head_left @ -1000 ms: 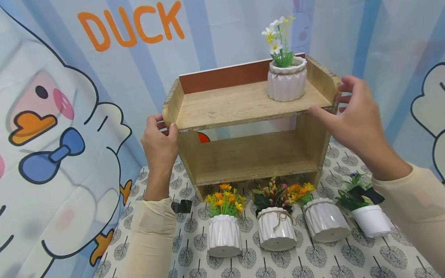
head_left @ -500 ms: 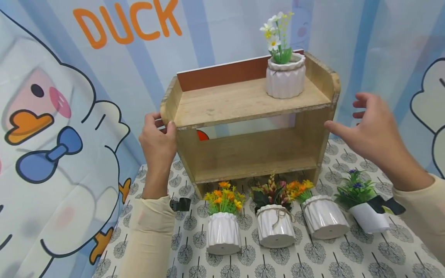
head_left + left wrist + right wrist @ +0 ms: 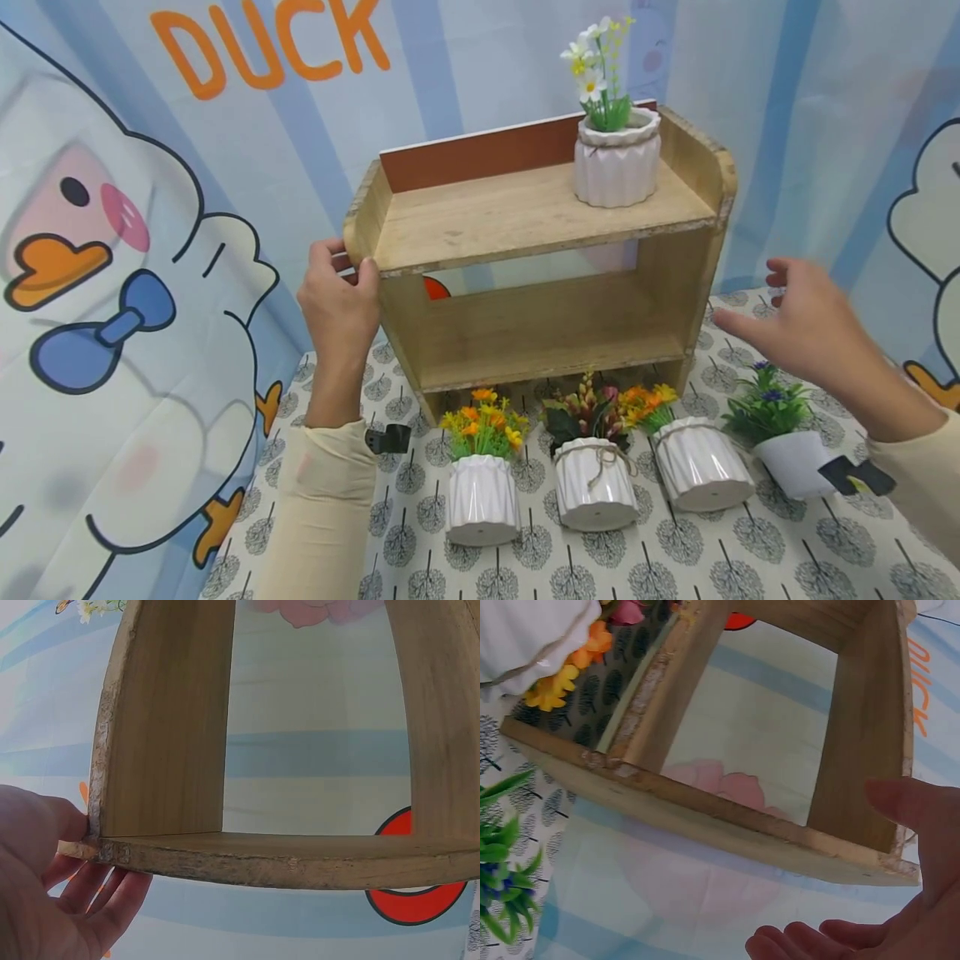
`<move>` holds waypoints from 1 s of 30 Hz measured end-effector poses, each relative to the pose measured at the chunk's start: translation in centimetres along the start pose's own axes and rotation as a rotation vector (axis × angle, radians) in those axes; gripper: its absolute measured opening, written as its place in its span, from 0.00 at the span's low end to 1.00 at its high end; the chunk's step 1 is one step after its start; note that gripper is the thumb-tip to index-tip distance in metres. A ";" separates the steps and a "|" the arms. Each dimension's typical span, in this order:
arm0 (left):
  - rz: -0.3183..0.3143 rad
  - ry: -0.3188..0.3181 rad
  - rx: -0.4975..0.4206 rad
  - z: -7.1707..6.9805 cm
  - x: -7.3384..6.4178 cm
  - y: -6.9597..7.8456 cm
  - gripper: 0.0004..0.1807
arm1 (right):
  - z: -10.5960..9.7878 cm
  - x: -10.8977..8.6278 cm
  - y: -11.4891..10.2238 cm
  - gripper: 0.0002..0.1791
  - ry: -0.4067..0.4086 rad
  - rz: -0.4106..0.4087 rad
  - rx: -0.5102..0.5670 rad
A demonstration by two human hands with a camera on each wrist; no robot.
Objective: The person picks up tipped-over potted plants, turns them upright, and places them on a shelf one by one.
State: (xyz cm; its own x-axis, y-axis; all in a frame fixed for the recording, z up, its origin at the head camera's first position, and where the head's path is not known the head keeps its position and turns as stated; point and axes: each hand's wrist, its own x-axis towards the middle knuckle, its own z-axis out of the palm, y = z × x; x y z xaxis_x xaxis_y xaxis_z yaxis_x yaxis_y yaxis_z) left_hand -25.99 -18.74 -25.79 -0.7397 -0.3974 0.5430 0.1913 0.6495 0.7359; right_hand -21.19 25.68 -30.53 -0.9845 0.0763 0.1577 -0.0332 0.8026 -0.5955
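A wooden two-tier shelf (image 3: 480, 221) stands upright at the back of the table. My left hand (image 3: 339, 321) grips its upper left corner, thumb at the front edge; in the left wrist view, the fingers (image 3: 120, 907) curl round the side panel. Off the shelf's right side is my right hand (image 3: 817, 333), holding nothing, with thumb and fingers spread apart. The right wrist view has this hand (image 3: 885, 915) beside the right panel, apart from it. On the top board, toward the right, sits a white ribbed pot (image 3: 617, 167) with white daisies.
In front of the shelf lie several white pots tipped toward me: one with orange-yellow flowers (image 3: 483, 500), one with dark reddish flowers (image 3: 596, 483), one with orange flowers (image 3: 701, 467). A smooth pot with purple flowers (image 3: 795, 462) is farthest right. A cartoon curtain (image 3: 487, 75) hangs behind.
My right hand has come off the shelf's right edge and moved right and down. The left hand keeps its grip. The shelf and pots look unmoved apart from a slight view shift.
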 end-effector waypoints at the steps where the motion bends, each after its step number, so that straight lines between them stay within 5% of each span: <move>1: 0.001 0.001 -0.001 0.0 0.0 0.0 0.19 | 0.1 -0.1 0.3 0.64 -0.013 0.002 -0.007; 16: -0.002 -0.007 0.001 -0.1 0.0 -0.1 0.19 | 1.6 -1.3 5.2 0.60 -0.133 0.042 -0.156; 30: -0.015 0.001 -0.002 -0.2 0.2 0.2 0.18 | 2.3 -2.4 8.2 0.65 -0.218 0.071 -0.150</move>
State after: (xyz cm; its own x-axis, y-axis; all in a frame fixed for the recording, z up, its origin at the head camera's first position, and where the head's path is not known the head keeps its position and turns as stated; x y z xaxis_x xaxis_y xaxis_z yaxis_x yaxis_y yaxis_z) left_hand -25.97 -18.79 -25.51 -0.7418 -0.4074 0.5327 0.1818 0.6423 0.7445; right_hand -19.50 30.69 -37.63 -0.9978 0.0192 -0.0636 0.0471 0.8799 -0.4729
